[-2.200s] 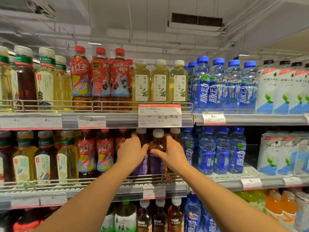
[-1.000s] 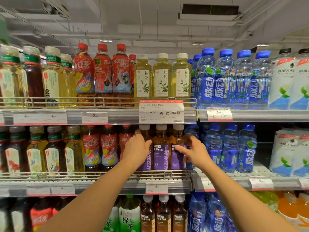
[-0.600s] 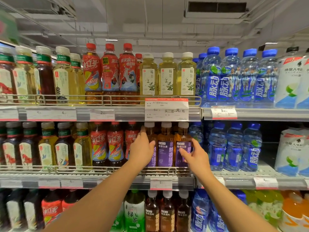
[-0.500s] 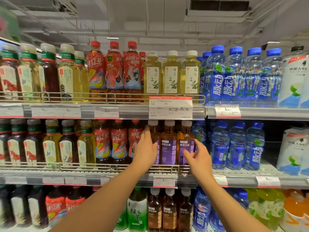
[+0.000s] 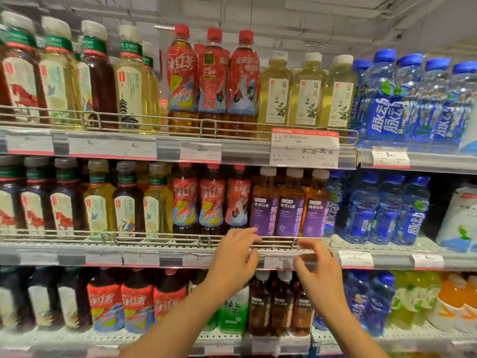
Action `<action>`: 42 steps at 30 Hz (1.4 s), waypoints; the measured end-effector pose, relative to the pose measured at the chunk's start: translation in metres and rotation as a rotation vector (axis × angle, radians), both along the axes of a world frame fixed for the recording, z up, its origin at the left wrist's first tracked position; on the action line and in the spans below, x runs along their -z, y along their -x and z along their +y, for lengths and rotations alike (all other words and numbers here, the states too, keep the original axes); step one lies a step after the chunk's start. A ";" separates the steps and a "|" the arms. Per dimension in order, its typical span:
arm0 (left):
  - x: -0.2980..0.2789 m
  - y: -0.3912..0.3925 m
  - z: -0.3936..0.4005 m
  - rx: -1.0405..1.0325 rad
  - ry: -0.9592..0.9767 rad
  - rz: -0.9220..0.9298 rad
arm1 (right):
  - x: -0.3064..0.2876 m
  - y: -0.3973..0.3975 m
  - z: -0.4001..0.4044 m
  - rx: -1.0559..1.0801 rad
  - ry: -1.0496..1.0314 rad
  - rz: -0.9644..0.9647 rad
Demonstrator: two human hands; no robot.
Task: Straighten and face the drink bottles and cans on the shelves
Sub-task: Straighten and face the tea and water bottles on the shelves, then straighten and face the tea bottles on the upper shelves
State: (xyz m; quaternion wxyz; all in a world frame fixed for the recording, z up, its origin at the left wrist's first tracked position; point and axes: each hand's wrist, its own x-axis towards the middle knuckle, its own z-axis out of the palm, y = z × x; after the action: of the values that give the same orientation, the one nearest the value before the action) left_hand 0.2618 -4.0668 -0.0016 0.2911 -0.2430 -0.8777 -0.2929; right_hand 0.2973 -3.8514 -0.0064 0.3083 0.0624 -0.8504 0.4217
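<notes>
Head view showed both hands low in the centre of the frame, before the middle shelf's wire rail (image 5: 273, 239). The left hand (image 5: 236, 257) and right hand (image 5: 318, 267) held nothing, fingers loosely spread and released, blurred. Three purple-label tea bottles (image 5: 291, 210) stood upright at centre, just above the hands, labels forward and touching side by side. To do the facing well, I judged the next row below, the brown bottles (image 5: 281, 303) at lower centre, should be drawn to the shelf edge and turned label-out without knocking neighbours. Half a second earlier the hands had been on the purple bottles; now they had dropped clear of them.
</notes>
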 end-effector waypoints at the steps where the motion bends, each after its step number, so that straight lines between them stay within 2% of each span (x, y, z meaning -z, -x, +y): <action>1: 0.003 -0.005 -0.003 0.002 0.018 -0.023 | 0.002 -0.007 -0.003 -0.017 -0.006 -0.031; 6: 0.007 -0.044 -0.013 -0.020 0.208 -0.139 | -0.002 -0.036 -0.017 -0.091 -0.085 -0.126; 14: -0.012 -0.123 -0.054 -0.167 0.318 -0.218 | -0.034 -0.073 -0.046 -0.223 -0.152 -0.110; 19: -0.031 -0.156 -0.108 -0.274 0.346 -0.206 | -0.068 -0.083 -0.079 -0.265 -0.271 -0.043; 24: -0.057 -0.158 -0.161 -0.355 0.344 -0.158 | -0.141 -0.072 -0.120 -0.264 -0.503 0.111; 30: -0.091 -0.145 -0.237 -0.423 0.366 -0.037 | -0.204 -0.033 -0.203 -0.062 -0.841 0.251; 35: -0.136 -0.117 -0.316 -0.479 0.341 0.071 | -0.188 -0.001 -0.261 0.103 -0.948 0.202; 42: -0.177 -0.074 -0.391 -0.533 0.336 0.227 | -0.167 0.012 -0.283 0.278 -0.929 0.216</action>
State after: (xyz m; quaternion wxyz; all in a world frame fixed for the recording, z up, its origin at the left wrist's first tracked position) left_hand 0.3360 -4.4583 0.1756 0.4094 -0.0808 -0.9083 -0.0287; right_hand 0.2853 -4.1343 0.1603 0.3875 0.1227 -0.9120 -0.0555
